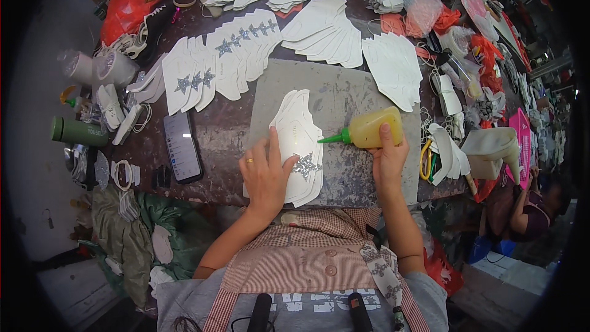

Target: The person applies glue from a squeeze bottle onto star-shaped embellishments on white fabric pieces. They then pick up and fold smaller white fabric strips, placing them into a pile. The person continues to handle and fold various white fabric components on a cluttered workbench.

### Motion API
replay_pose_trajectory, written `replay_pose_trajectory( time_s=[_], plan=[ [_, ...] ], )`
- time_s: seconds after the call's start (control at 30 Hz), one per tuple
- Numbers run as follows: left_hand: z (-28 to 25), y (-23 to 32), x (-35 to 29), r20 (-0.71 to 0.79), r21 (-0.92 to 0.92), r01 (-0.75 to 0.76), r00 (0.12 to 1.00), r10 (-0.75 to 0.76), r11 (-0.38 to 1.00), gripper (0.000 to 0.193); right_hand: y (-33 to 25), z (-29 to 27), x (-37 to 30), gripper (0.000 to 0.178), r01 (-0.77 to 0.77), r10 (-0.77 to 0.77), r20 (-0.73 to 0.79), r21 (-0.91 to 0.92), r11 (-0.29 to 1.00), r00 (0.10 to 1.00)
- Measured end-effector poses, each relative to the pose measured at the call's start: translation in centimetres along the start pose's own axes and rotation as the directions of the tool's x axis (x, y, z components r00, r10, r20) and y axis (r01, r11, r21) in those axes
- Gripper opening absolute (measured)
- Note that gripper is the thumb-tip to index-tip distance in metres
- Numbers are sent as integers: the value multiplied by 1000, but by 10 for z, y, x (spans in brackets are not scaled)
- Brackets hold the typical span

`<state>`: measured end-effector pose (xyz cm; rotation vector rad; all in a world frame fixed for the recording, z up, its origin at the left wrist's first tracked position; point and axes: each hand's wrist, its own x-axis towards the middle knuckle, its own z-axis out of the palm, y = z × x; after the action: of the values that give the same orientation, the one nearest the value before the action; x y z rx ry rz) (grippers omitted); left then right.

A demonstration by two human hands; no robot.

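Observation:
My right hand (389, 158) is closed round a squeeze bottle (376, 128) of yellow liquid, tipped on its side. Its green nozzle (335, 138) points left, its tip at the right edge of a small stack of white shoe upper pieces (296, 123). On the top piece sits a glittery silver star (306, 165). My left hand (266, 175) lies flat on the left side of that stack, fingers stretched out, a ring on one finger. Beneath the stack is a grey work board (362, 184).
Fanned rows of white pieces with stars (230, 55) and plain white pieces (326, 31) lie beyond the board. Left are a phone (182, 147), a green bottle (80, 131) and a sneaker (144, 34). Yellow-handled scissors (425, 160) and a translucent jug (491, 144) stand right. A person (528, 212) sits far right.

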<state>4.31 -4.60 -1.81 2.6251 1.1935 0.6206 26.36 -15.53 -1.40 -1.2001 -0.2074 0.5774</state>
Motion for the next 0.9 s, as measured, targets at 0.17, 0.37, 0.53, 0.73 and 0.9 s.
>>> replay_pose_trajectory(
  time_s=[0.17, 0.37, 0.53, 0.73, 0.9],
  plan=[
    [-1, 2, 0, -7, -18, -16, 1000, 16, 1000, 75, -4, -5, -15, 36, -64, 68, 62, -55, 996, 996],
    [5, 0, 0, -37, -191, -73, 997, 67, 979, 70, -2, -4, -13, 37, -42, 42, 1, -12, 999, 999],
    [-3, -1, 9, 49, -363, 49, 998, -34, 930, 73, -6, -9, -35, 35, -75, 84, 64, -126, 989, 994],
    [-11, -18, 29, 393, -760, 408, 909, -143, 506, 54, -12, -24, -40, 38, -56, 55, 51, 7, 998, 997],
    [-16, -16, 11, 398, -731, 480, 877, -269, 484, 36, -14, -25, -45, 39, -3, 2, 25, 18, 1000, 1000]
  ],
)
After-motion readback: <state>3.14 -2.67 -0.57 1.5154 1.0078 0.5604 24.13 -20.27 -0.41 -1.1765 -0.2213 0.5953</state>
